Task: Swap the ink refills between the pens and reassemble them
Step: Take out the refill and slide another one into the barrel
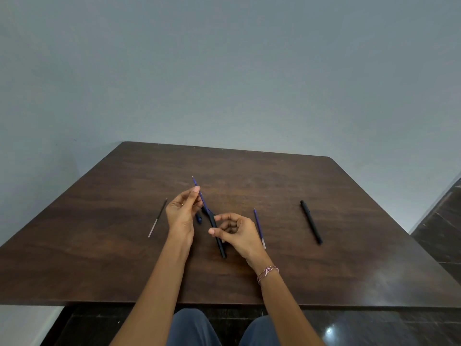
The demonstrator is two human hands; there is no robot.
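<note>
My left hand (180,216) pinches the blue refill (202,199) at the black barrel (213,222)'s mouth; my right hand (237,233) grips the barrel.

The black pen barrel (217,232) slants over the table (249,176), gripped mid-length by the right hand (237,233). A thin blue refill (199,193) meets the barrel's far end, its tip pointing away, pinched by the left hand (182,213). Just left of the barrel's far end lies a small dark blue piece (198,218). Well left of the barrel lies a black refill (157,218) with a pale near end. Near the barrel's right lies a second blue refill (259,228). Farther right, well apart, lies a whole black pen (311,222).
</note>
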